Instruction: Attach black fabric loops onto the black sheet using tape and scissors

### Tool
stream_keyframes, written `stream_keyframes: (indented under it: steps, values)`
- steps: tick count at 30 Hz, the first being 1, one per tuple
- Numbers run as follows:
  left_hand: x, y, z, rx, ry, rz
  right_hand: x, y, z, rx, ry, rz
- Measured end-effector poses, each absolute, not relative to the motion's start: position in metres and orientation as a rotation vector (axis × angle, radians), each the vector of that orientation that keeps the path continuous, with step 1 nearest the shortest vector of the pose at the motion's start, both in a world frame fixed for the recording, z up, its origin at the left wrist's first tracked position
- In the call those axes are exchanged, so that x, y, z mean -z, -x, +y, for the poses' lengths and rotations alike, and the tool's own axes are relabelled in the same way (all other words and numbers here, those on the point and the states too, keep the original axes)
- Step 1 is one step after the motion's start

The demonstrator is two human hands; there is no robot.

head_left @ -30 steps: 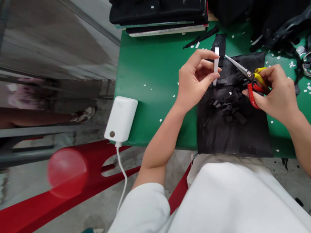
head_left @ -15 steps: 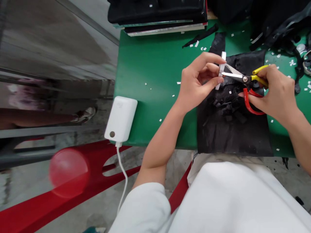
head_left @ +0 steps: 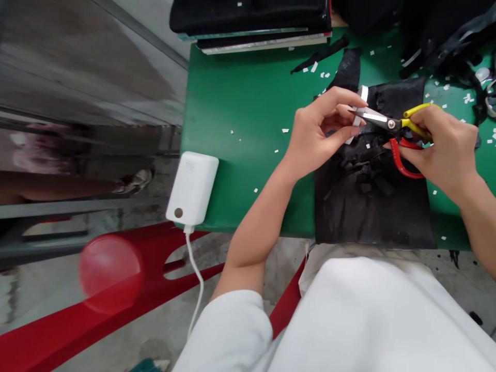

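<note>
My left hand (head_left: 320, 132) pinches a narrow white strip (head_left: 363, 94) between thumb and fingers, over the black sheet. From the other side, my right hand (head_left: 445, 147) grips a pair of scissors (head_left: 391, 124) with one yellow and one red handle. Their blades lie nearly together across the strip, the tips close to my left fingers. Beneath both hands the black sheet (head_left: 372, 212) lies on the table, with small dark scraps (head_left: 364, 173) heaped on it.
A white power bank (head_left: 192, 188) with a cable sits at the left corner of the green table (head_left: 232, 103). Folded black cloth (head_left: 248, 18) rests on thin books at the back. White bits are scattered about; more black material (head_left: 445, 36) lies at back right. A red stool (head_left: 58, 320) stands lower left.
The scissors' blades have come together across the white strip, where they stood apart before. Both hands have shifted slightly to the right.
</note>
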State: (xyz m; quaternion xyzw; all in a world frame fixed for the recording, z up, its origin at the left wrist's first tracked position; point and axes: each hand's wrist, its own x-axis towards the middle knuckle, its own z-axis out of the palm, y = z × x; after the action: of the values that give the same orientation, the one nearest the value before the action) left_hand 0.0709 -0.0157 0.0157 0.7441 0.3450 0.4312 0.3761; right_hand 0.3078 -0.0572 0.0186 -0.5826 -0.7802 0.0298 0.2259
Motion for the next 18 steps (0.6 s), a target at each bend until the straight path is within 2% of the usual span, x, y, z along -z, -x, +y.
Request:
stream_keyframes:
  steps: [6, 18]
  values:
    - [-0.0169, -0.0709, -0.0162, -1.076, -1.884, 0.914, -0.0197, -0.3080, -0.0577, -0.088, 1.620, -2.152]
    - [-0.0175, -0.0707, -0.0164, -1.117, -1.889, 0.843, -0.0147, -0.3111, -0.0554, 0.163, 1.520, -2.163]
